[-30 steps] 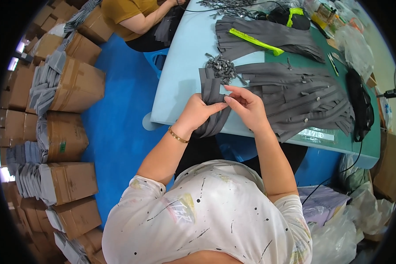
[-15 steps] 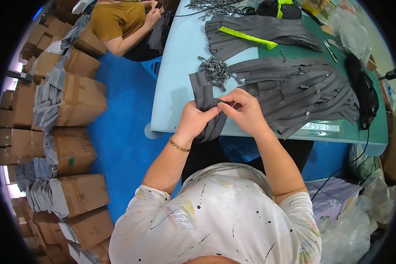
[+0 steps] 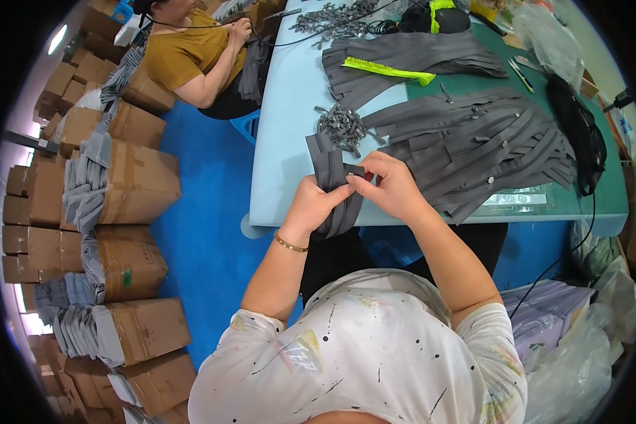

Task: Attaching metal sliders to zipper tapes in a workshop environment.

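Observation:
My left hand (image 3: 309, 205) is closed around a bundle of dark grey zipper tapes (image 3: 326, 157), whose ends stick up past the thumb and hang down below the hand. My right hand (image 3: 390, 187) meets it at the table's front edge, thumb and forefinger pinched on the end of one zipper. A small pale metallic piece shows at these fingertips, partly hidden; it looks like a zipper slider. Just beyond the hands lies a heap of loose grey zipper sliders (image 3: 340, 127). To their right, many grey zippers (image 3: 473, 152) are spread out, a few with shiny sliders on them.
Farther back lie another zipper stack (image 3: 445, 53) with a yellow-green strip (image 3: 388, 71) across it, and more sliders (image 3: 335, 20). A black pouch (image 3: 579, 138) lies at right. A co-worker (image 3: 201, 60) sits at far left. Cardboard boxes (image 3: 141, 173) line the left side.
My fingertips have shifted slightly at the zipper end, and the pale piece now shows more plainly. The whole view has tilted a little, bringing more of the co-worker into it.

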Demonstrator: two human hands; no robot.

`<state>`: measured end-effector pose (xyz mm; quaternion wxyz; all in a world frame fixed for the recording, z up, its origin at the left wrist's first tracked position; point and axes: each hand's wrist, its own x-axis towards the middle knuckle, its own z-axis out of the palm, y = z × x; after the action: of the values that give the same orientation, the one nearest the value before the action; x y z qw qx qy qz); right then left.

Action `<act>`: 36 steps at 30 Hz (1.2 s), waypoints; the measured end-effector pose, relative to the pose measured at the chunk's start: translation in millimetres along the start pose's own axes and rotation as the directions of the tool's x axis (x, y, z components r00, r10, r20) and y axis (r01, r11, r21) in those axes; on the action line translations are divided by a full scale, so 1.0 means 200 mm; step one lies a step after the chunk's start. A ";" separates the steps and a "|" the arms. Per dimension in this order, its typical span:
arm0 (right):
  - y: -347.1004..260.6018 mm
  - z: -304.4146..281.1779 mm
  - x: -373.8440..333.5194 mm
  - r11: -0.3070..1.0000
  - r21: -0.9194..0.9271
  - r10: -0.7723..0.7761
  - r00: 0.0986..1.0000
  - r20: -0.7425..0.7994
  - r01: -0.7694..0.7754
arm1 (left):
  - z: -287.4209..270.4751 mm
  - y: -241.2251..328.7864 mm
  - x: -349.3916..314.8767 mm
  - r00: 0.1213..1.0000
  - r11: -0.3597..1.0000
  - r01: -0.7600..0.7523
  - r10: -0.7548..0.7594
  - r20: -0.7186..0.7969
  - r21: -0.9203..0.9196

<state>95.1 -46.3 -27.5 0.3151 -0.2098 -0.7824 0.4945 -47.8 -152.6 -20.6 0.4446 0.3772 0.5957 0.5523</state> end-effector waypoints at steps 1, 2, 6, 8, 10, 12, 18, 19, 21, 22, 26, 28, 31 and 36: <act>0.01 -0.01 0.00 0.999 -0.048 0.018 0.999 0.034 -0.016 | 0.00 0.00 0.01 1.000 0.999 0.022 -0.021 0.019 -0.026; 0.00 -0.02 0.00 0.998 -0.055 0.012 1.000 0.025 -0.011 | 0.01 0.01 0.01 0.998 0.998 0.043 -0.041 0.040 -0.052; 0.03 0.00 -0.02 0.955 0.263 -0.085 0.975 -0.205 0.139 | 0.05 0.08 0.01 0.999 0.993 0.036 -0.037 -0.009 -0.109; -0.05 0.00 -0.02 0.947 0.281 -0.096 0.972 -0.217 0.156 | 0.02 0.12 -0.01 0.998 0.976 -0.009 0.023 0.061 -0.219; -0.10 -0.03 -0.03 0.945 0.255 -0.147 0.963 -0.225 0.204 | 0.04 0.13 0.02 0.996 0.983 -0.079 0.085 0.031 -0.164; -0.11 -0.09 -0.05 0.940 0.291 -0.118 0.969 -0.215 0.179 | 0.09 0.18 0.06 0.989 0.989 -0.106 0.116 0.097 -0.105; -0.22 -0.40 0.03 0.902 0.428 0.050 0.970 -0.237 0.058 | 0.24 0.42 0.22 0.944 0.985 -0.135 0.096 0.315 0.104; -0.23 -0.46 0.04 0.902 0.425 0.039 0.966 -0.254 0.076 | 0.28 0.45 0.24 0.948 0.985 -0.137 0.101 0.301 0.103; -0.23 -0.54 0.06 0.926 0.368 0.027 0.959 -0.282 0.082 | 0.37 0.49 0.27 0.942 0.979 -0.200 0.183 0.281 0.032; -0.22 -0.55 0.06 0.927 0.366 0.021 0.961 -0.276 0.085 | 0.39 0.48 0.28 0.943 0.978 -0.205 0.189 0.275 0.031; -0.20 -0.54 0.01 0.958 0.272 -0.009 0.962 -0.273 0.086 | 0.42 0.41 0.34 0.917 0.970 -0.211 0.240 0.318 -0.121; -0.20 -0.54 0.00 0.970 0.224 -0.007 0.939 -0.343 0.089 | 0.40 0.40 0.34 0.923 0.985 -0.143 0.097 0.371 0.098; -0.20 -0.69 0.04 0.906 0.413 0.155 0.836 -0.526 0.092 | 0.45 0.39 0.31 0.875 0.984 -0.175 0.160 0.457 -0.009; 0.06 -1.13 0.15 0.914 0.374 0.234 0.549 -0.803 0.157 | 0.43 0.37 0.40 0.902 0.993 -0.080 0.037 0.430 0.084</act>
<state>232.5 123.0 41.1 0.6729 -0.3670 -0.4132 0.4917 4.1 -42.3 45.0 0.5284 0.5284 0.4989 0.4390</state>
